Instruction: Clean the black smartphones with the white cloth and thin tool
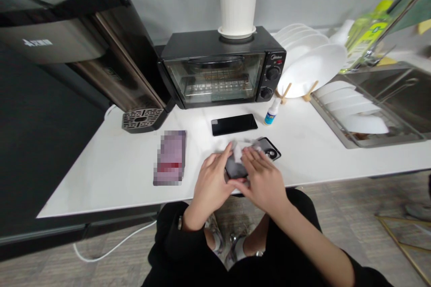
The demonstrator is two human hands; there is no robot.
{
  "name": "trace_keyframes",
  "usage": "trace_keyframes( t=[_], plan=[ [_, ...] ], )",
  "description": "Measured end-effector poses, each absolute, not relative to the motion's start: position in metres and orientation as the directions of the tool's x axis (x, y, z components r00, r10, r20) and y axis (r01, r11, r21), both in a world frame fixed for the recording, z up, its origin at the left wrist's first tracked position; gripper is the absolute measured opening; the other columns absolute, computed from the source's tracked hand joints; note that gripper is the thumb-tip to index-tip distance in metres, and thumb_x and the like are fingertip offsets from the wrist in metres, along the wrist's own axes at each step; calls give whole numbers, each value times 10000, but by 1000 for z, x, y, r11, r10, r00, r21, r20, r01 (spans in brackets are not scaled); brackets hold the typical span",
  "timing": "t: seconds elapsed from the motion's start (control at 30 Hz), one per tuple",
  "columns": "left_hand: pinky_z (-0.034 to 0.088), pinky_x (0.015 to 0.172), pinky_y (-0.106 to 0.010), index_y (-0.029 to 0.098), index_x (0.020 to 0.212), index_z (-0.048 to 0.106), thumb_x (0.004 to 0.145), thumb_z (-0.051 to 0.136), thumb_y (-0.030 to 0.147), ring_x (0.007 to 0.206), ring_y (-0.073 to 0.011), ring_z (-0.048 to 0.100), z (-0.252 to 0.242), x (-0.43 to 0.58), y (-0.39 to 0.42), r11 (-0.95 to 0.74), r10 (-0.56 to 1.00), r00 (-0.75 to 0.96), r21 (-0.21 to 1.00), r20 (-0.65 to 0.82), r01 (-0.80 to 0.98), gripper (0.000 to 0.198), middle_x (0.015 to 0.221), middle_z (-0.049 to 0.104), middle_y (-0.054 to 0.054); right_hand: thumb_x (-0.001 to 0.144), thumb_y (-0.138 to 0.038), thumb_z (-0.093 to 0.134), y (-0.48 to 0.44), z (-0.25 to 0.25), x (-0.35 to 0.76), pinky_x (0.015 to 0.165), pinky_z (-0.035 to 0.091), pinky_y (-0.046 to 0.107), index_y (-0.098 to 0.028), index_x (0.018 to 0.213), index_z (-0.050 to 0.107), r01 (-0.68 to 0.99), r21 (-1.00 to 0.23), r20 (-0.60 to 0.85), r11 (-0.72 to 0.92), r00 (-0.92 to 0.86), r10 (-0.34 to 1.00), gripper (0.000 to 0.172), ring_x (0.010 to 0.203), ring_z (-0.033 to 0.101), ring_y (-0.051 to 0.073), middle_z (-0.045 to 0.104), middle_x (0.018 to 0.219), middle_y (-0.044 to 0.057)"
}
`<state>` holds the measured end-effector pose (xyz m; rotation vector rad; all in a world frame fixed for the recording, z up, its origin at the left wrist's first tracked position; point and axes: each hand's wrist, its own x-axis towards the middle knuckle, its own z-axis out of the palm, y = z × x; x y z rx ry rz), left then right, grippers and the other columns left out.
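A grey, black-rimmed phone or phone case (237,168) with a round camera part at its right end sits at the counter's front edge; I cannot tell which it is. My left hand (213,179) grips its left end, thumb and fingers around the edge. A crumpled white tissue (238,150) is pressed on its upper face under the fingers of my right hand (261,175). The right thumb reaches along the near edge. Just behind lies a black phone (234,124), screen up. A small white spray bottle (272,112) with a blue label stands to its right.
A pixelated purple item (170,158) lies left on the white counter (111,170). Behind are a drink dispenser (141,119) and a toaster oven (215,78) topped by a white pot (239,0). Racked plates (311,69) and a sink (350,141) stand right.
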<state>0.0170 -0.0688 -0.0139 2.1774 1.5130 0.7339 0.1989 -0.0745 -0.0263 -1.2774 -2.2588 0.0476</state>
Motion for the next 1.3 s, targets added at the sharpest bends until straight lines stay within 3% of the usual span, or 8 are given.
trace_keyframes(
  t=[0.17, 0.3, 0.57, 0.67, 0.83, 1.03, 1.2, 1.3],
  plan=[
    [493, 1103, -465, 290, 1691, 203, 842, 765, 150, 1281, -301, 583, -14, 14, -71, -305, 952, 237, 578, 192, 757, 1028, 1427, 673, -83, 1030, -523, 601, -95, -19, 200, 1195, 487, 527, -150, 1417, 644, 648, -383, 366, 658, -547, 752, 540, 1362, 643, 308, 684, 1438, 158],
    [456, 1131, -502, 340, 1687, 184, 815, 886, 310, 1295, -317, 561, -9, 18, -72, -311, 951, 242, 601, 194, 736, 1121, 1491, 649, -47, 1083, -442, 527, -76, -17, 263, 1213, 436, 598, -200, 1502, 581, 775, -277, 368, 569, -461, 807, 487, 1355, 647, 313, 671, 1458, 131],
    [487, 1112, -471, 307, 1701, 165, 863, 796, 233, 1277, -296, 572, -12, 18, -66, -346, 938, 287, 591, 195, 729, 1052, 1480, 654, -67, 995, -663, 578, -73, -24, 200, 1212, 447, 584, -56, 1424, 617, 806, -298, 409, 511, -377, 831, 744, 1404, 592, 390, 621, 1481, 256],
    [493, 1111, -457, 290, 1705, 159, 852, 728, 124, 1286, -292, 571, -13, 16, -67, -339, 940, 285, 594, 187, 729, 1039, 1478, 650, -73, 1004, -627, 591, -93, -21, 186, 1220, 457, 537, -90, 1411, 630, 689, -365, 380, 626, -503, 776, 674, 1376, 627, 335, 656, 1462, 202],
    [447, 1141, -506, 322, 1702, 146, 848, 848, 313, 1299, -321, 555, -10, 18, -69, -348, 937, 283, 586, 203, 732, 1106, 1509, 628, -63, 1078, -515, 512, -85, -19, 251, 1233, 420, 581, -182, 1452, 610, 755, -297, 366, 585, -476, 800, 510, 1399, 610, 316, 669, 1463, 138],
    [436, 1150, -486, 333, 1695, 185, 853, 839, 314, 1277, -298, 560, -12, 20, -67, -368, 929, 303, 576, 211, 730, 1066, 1496, 639, -52, 1021, -666, 519, -62, -23, 235, 1192, 451, 616, -71, 1465, 590, 875, -245, 407, 417, -297, 864, 745, 1394, 595, 413, 610, 1493, 258],
    [471, 1115, -454, 283, 1710, 144, 820, 742, 107, 1265, -296, 564, -15, 18, -67, -371, 928, 317, 575, 197, 729, 1087, 1467, 649, -77, 1007, -661, 559, -93, -20, 181, 1196, 479, 543, -84, 1415, 632, 729, -352, 392, 587, -455, 800, 711, 1356, 638, 360, 667, 1438, 228],
    [433, 1156, -471, 312, 1710, 112, 842, 774, 155, 1300, -297, 543, -13, 19, -69, -350, 936, 298, 584, 187, 732, 1103, 1512, 624, -51, 1042, -595, 548, -99, -18, 210, 1206, 464, 553, -151, 1430, 627, 696, -356, 363, 624, -512, 779, 594, 1372, 632, 319, 683, 1442, 153]
  ],
)
